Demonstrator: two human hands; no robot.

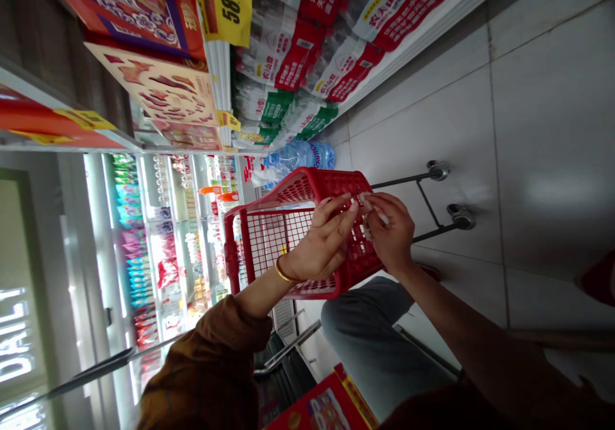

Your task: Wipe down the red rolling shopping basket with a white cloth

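Observation:
The picture is turned on its side, with the floor at the right. My left hand (324, 241), with a gold bangle (287, 271) at the wrist, has its fingertips drawn together beside the red plastic basket (342, 282). My right hand (391, 230) faces it, its fingers bent into a pinch. Small pale spots show at the right fingertips; whether these are nails or a small item, I cannot tell. Both sets of fingertips almost meet in front of the basket's slotted wall. Anything between them is too small or hidden to name.
Metal legs with casters (461, 216) extend from the basket over the tiled floor (552, 161). Water bottles (283, 45) and boxed goods (163, 84) line a shelf. A large water bottle (300, 156) stands behind the basket. A jeans-clad knee (365, 321) and a red box (321, 404) are close by.

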